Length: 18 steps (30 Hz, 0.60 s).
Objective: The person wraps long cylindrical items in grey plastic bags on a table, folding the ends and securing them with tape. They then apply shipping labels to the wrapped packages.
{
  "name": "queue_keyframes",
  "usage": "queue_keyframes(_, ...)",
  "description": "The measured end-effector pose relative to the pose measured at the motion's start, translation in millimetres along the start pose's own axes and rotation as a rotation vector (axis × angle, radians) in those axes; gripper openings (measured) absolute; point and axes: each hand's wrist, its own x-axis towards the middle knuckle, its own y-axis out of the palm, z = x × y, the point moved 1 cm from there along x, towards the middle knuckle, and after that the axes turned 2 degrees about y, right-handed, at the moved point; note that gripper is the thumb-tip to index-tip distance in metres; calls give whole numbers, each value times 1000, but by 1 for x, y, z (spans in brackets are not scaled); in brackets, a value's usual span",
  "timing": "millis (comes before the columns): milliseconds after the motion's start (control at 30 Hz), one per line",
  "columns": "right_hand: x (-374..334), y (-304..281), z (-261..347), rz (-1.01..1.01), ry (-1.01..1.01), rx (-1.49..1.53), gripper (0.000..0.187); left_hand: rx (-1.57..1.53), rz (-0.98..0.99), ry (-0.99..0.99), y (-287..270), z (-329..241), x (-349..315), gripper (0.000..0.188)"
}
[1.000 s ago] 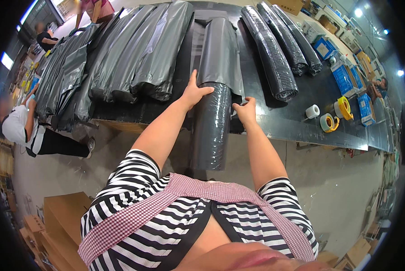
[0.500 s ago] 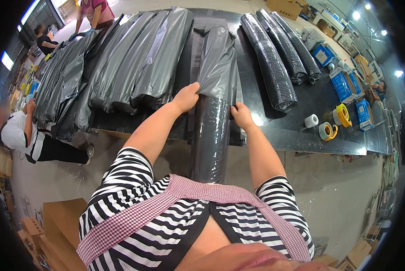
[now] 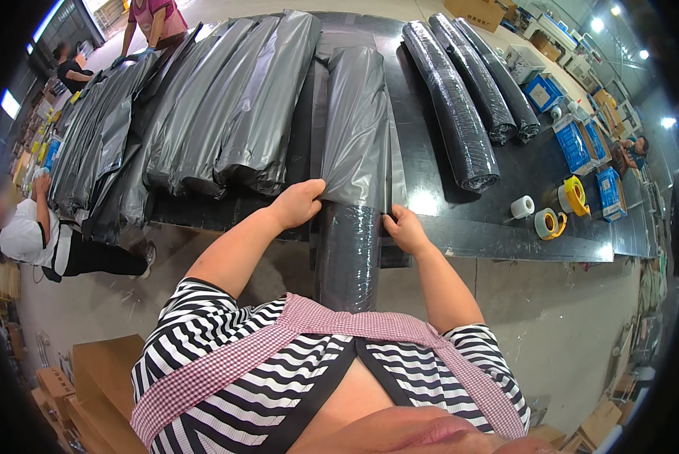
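A black roll in clear wrap (image 3: 348,253) points from the table toward my body, its near end sticking out past the table edge. Its far part lies inside a grey plastic bag (image 3: 357,129). At the left side of the bag's mouth, my left hand (image 3: 298,203) pinches the rim with closed fingers. My right hand (image 3: 408,228) grips the rim on the right side, also closed. The bag's mouth runs round the roll between both hands, and the wrapped surface shows below it.
Several grey-bagged rolls (image 3: 260,113) lie to the left. On the right are wrapped black rolls (image 3: 457,113), a white tape roll (image 3: 522,206), yellow tape dispensers (image 3: 573,195) and blue boxes (image 3: 574,147). Co-workers stand at left (image 3: 33,227) and far left (image 3: 154,26). Cardboard (image 3: 109,378) is behind.
Both hands have come closer to my body, drawing the bag's mouth farther down the roll. Less of the wrapped roll shows, and the bag's far end is smoother.
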Motion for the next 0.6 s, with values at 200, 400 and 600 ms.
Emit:
queue_keyframes(200,-36,-3,2,14,3,83,14,-60,0,-12,1,-27,-23,13)
queue_keyframes(400,-45,-9,6,13,-47,-93,27,-153,-93,-3,4,-48,-35,13)
queue_keyframes(600,-61,-18,31,2,-145,-123,26,-146,-78,29,-4,-72,-48,13)
